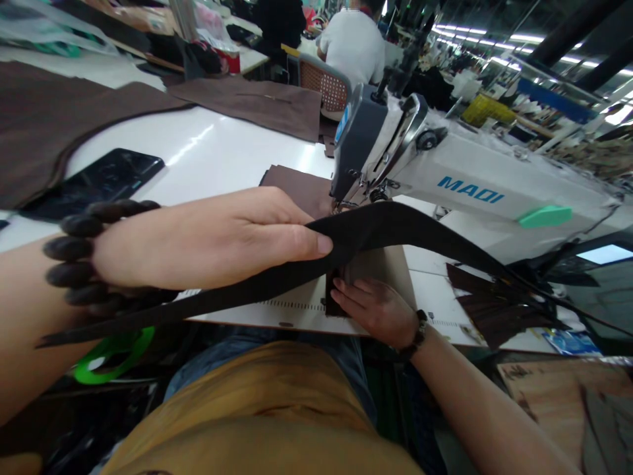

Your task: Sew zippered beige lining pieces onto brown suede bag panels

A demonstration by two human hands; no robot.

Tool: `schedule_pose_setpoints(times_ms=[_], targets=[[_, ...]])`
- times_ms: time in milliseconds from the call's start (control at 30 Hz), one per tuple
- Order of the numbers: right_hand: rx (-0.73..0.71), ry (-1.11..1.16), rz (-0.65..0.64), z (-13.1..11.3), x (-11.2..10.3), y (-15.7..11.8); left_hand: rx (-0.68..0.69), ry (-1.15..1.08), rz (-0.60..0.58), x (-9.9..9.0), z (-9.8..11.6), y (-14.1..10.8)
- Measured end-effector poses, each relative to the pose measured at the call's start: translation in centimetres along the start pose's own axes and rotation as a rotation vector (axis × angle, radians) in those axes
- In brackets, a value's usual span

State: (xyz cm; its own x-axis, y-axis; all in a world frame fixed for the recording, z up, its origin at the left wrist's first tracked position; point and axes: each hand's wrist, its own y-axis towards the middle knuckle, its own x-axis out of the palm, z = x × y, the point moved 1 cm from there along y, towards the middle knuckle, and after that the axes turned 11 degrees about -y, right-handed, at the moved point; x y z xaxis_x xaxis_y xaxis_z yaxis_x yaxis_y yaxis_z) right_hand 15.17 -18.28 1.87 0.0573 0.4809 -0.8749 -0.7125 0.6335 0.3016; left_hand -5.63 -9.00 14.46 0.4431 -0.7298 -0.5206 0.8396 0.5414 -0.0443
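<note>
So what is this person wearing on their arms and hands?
Both forearms are bare, with no sleeves or gloves showing. The left hand has a bracelet of large, dark, rounded beads around its wrist. The right hand has a dark band at its wrist, perhaps a watch or a bracelet; it is too small to tell which.

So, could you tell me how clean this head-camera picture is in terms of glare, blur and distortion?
In the head view, ceiling lights glare off the white table; the wide lens bends the scene and tilts the sewing machine; the left hand and dark strip look slightly soft up close, the right hand sits in shadow, and the far background is blurred.
</note>
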Motion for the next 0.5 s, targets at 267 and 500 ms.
schedule_pose_setpoints(times_ms=[267,500], targets=[[0.229,0.307,0.153,0.1,1.3,-1.2,0.014,0.019,0.014,0.0,0.0,-0.4],[0.16,0.232,0.158,0.0,1.0,-1.1,0.013,0.021,0.008,0.1,0.0,-0.1]])
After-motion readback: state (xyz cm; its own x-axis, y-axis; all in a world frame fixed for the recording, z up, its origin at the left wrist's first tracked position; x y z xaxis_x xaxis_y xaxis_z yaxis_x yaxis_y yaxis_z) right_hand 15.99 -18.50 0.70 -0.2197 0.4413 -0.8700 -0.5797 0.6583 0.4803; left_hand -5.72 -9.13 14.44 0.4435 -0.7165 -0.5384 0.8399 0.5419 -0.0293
